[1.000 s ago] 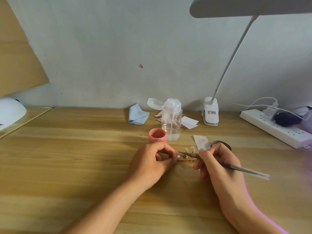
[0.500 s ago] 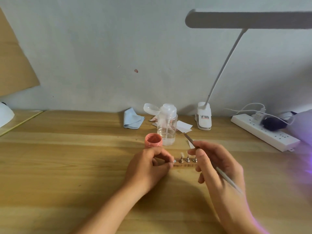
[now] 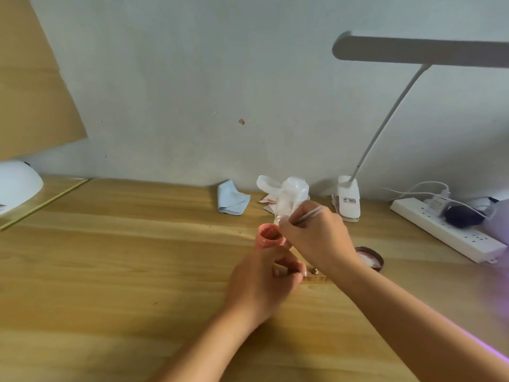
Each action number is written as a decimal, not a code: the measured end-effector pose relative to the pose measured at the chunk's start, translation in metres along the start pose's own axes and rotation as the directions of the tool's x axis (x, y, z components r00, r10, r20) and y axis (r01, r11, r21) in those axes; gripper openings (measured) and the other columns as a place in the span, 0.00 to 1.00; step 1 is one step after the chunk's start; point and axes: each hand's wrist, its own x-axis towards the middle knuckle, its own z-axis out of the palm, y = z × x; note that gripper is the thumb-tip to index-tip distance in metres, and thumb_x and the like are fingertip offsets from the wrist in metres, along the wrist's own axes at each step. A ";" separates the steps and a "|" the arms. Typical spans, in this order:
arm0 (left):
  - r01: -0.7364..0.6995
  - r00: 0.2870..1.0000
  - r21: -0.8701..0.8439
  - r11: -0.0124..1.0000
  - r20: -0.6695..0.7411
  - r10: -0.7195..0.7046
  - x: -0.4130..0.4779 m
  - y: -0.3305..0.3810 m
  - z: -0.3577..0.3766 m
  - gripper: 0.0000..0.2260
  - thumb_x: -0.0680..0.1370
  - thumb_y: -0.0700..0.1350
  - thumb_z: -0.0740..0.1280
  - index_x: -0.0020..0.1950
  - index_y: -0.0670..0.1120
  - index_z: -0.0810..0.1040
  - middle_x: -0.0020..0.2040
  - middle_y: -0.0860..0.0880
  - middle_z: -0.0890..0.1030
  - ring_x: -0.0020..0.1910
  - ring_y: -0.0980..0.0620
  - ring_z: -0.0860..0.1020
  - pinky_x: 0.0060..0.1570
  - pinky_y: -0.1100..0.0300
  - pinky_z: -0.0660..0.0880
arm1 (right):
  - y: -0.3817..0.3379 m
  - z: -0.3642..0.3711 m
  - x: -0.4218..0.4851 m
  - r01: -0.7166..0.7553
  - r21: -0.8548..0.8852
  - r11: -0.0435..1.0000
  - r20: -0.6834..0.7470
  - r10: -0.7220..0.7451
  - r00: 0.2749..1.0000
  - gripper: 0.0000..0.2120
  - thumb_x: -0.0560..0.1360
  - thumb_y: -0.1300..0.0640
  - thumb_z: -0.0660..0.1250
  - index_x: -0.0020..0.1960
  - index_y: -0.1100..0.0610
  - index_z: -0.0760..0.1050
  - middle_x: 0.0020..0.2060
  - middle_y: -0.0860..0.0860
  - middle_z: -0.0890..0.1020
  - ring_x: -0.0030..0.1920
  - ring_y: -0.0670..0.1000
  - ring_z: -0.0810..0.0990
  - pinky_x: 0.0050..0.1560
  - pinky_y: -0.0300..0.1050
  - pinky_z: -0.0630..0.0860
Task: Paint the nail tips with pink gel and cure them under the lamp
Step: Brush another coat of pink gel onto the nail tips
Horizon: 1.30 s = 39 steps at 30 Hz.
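Observation:
An open pink gel jar (image 3: pixel 268 238) stands on the wooden desk (image 3: pixel 110 271). My right hand (image 3: pixel 316 238) grips a thin metal brush (image 3: pixel 308 215) and reaches over to the jar, the brush tip hidden behind my fingers at the jar's right rim. My left hand (image 3: pixel 264 277) pinches the left end of a small wooden nail tip holder (image 3: pixel 316 278), which lies on the desk just in front of the jar. One metal stud (image 3: pixel 314 270) of the holder shows; my right wrist covers the remaining studs and tips.
The jar's lid (image 3: pixel 369 259) lies to the right. Behind stand a clear pump bottle (image 3: pixel 292 197), a blue cloth (image 3: pixel 232 198), a clip desk lamp (image 3: pixel 348 199) and a power strip (image 3: pixel 446 232). A white domed device (image 3: pixel 16 186) sits far left. Purple light glows at the right edge.
My right hand has left the nail tip holder and moved up and left to the pink gel jar, swinging the brush round. My left hand has stayed on the holder.

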 end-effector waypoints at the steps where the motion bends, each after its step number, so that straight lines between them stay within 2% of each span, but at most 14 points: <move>1: -0.004 1.000 0.011 1.000 -0.002 0.004 0.001 0.000 0.000 0.15 0.72 0.46 0.71 0.35 0.67 0.77 0.33 0.66 0.79 0.28 0.65 0.73 0.31 0.71 0.63 | 0.000 0.004 0.002 -0.022 -0.038 0.999 0.006 0.022 1.000 0.06 0.71 0.49 0.68 0.39 0.51 0.77 0.36 0.49 0.85 0.43 0.50 0.81 0.46 0.48 0.78; 4: -0.020 1.000 0.030 0.999 -0.010 0.021 0.001 -0.001 0.001 0.16 0.72 0.46 0.72 0.35 0.69 0.76 0.35 0.68 0.79 0.28 0.66 0.73 0.31 0.72 0.63 | -0.001 0.007 0.005 -0.048 -0.073 0.996 0.017 0.049 0.999 0.07 0.70 0.48 0.69 0.42 0.51 0.78 0.38 0.51 0.84 0.46 0.54 0.81 0.49 0.51 0.79; 7: -0.018 1.000 0.005 1.000 -0.010 0.018 0.001 -0.002 0.001 0.15 0.72 0.46 0.72 0.35 0.68 0.78 0.33 0.68 0.79 0.29 0.67 0.73 0.31 0.73 0.65 | -0.002 -0.001 0.003 -0.030 -0.026 0.999 -0.018 0.029 0.999 0.06 0.71 0.49 0.69 0.38 0.50 0.77 0.34 0.50 0.83 0.43 0.54 0.82 0.46 0.51 0.79; 9: -0.012 1.000 -0.031 0.999 -0.009 0.012 0.001 -0.004 0.002 0.13 0.72 0.45 0.72 0.35 0.64 0.80 0.30 0.67 0.78 0.28 0.67 0.73 0.31 0.73 0.64 | 0.002 -0.010 -0.002 -0.009 0.041 0.999 -0.067 0.012 0.998 0.06 0.72 0.50 0.68 0.37 0.50 0.76 0.29 0.50 0.83 0.35 0.48 0.80 0.38 0.47 0.76; 11: -0.005 1.000 -0.059 0.998 -0.013 0.004 0.001 -0.006 0.002 0.12 0.72 0.44 0.73 0.34 0.61 0.80 0.26 0.65 0.76 0.26 0.66 0.72 0.31 0.71 0.63 | 0.008 -0.020 -0.011 -0.027 0.255 0.966 -0.089 0.051 0.995 0.05 0.73 0.52 0.67 0.40 0.52 0.75 0.28 0.49 0.83 0.25 0.43 0.74 0.31 0.44 0.69; 14: 0.009 1.000 -0.035 0.999 -0.023 -0.010 0.001 -0.007 0.002 0.08 0.71 0.46 0.74 0.39 0.61 0.82 0.29 0.63 0.78 0.29 0.63 0.73 0.34 0.63 0.67 | 0.023 -0.028 -0.030 -0.113 0.648 0.754 -0.038 0.179 0.983 0.04 0.76 0.59 0.64 0.44 0.59 0.72 0.31 0.55 0.83 0.24 0.47 0.71 0.24 0.41 0.68; 16: 0.009 0.999 -0.024 1.000 -0.037 -0.010 0.001 -0.007 0.001 0.08 0.71 0.47 0.75 0.41 0.62 0.83 0.32 0.62 0.81 0.31 0.63 0.75 0.35 0.63 0.69 | 0.030 -0.031 -0.042 -0.146 0.760 0.633 0.017 0.206 0.978 0.03 0.77 0.61 0.63 0.48 0.60 0.72 0.35 0.58 0.85 0.27 0.49 0.76 0.26 0.39 0.73; 18: 0.009 0.998 -0.025 1.000 -0.056 -0.010 0.000 -0.006 0.002 0.09 0.71 0.47 0.76 0.40 0.62 0.83 0.34 0.61 0.82 0.32 0.63 0.76 0.35 0.64 0.69 | 0.036 -0.034 -0.051 -0.148 0.811 0.565 0.055 0.178 0.983 0.06 0.78 0.60 0.62 0.50 0.61 0.76 0.39 0.60 0.86 0.32 0.52 0.81 0.31 0.40 0.78; 20: 0.002 0.998 -0.010 1.000 -0.066 -0.003 0.000 -0.006 0.001 0.11 0.71 0.47 0.76 0.36 0.63 0.82 0.35 0.64 0.82 0.32 0.64 0.76 0.34 0.67 0.68 | 0.043 -0.036 -0.059 -0.138 0.829 0.542 0.066 0.151 0.986 0.09 0.77 0.60 0.62 0.49 0.61 0.79 0.41 0.60 0.86 0.34 0.52 0.82 0.33 0.40 0.79; 22: -0.017 0.998 0.000 1.000 -0.060 0.017 0.000 -0.006 0.001 0.12 0.71 0.46 0.77 0.35 0.63 0.82 0.35 0.68 0.81 0.31 0.66 0.75 0.33 0.70 0.65 | 0.048 -0.036 -0.065 -0.138 0.817 0.560 0.064 0.150 0.987 0.07 0.76 0.60 0.64 0.46 0.61 0.80 0.39 0.59 0.86 0.32 0.51 0.80 0.31 0.39 0.77; 24: -0.033 0.998 0.005 0.999 -0.055 0.033 0.000 -0.006 0.001 0.11 0.72 0.47 0.77 0.37 0.63 0.82 0.36 0.69 0.81 0.30 0.66 0.74 0.32 0.70 0.64 | 0.054 -0.033 -0.068 -0.131 0.803 0.581 0.046 0.158 0.986 0.06 0.76 0.61 0.66 0.43 0.61 0.79 0.34 0.58 0.83 0.29 0.50 0.75 0.29 0.37 0.74; 27: -0.046 0.997 0.010 0.999 -0.064 0.046 0.000 -0.006 0.000 0.12 0.72 0.49 0.77 0.35 0.65 0.80 0.31 0.70 0.77 0.28 0.66 0.72 0.30 0.71 0.64 | 0.058 -0.028 -0.070 -0.114 0.792 0.599 0.024 0.157 0.987 0.09 0.77 0.63 0.66 0.38 0.58 0.76 0.30 0.57 0.79 0.26 0.49 0.72 0.26 0.36 0.71; 34: -0.061 0.997 -0.013 0.998 -0.050 0.060 -0.001 -0.006 0.000 0.08 0.72 0.48 0.77 0.38 0.61 0.82 0.23 0.69 0.72 0.24 0.65 0.70 0.28 0.72 0.63 | 0.064 -0.024 -0.068 -0.087 0.792 0.604 -0.003 0.146 0.989 0.07 0.77 0.61 0.67 0.41 0.60 0.71 0.31 0.57 0.82 0.27 0.50 0.73 0.26 0.38 0.72; 39: -0.043 0.998 -0.010 0.999 -0.049 0.042 0.000 -0.006 0.001 0.08 0.72 0.49 0.77 0.37 0.61 0.82 0.25 0.69 0.74 0.25 0.64 0.70 0.29 0.71 0.64 | 0.064 -0.023 -0.069 -0.082 0.780 0.620 -0.001 0.133 0.991 0.08 0.77 0.60 0.67 0.41 0.61 0.71 0.33 0.59 0.83 0.27 0.50 0.73 0.27 0.39 0.72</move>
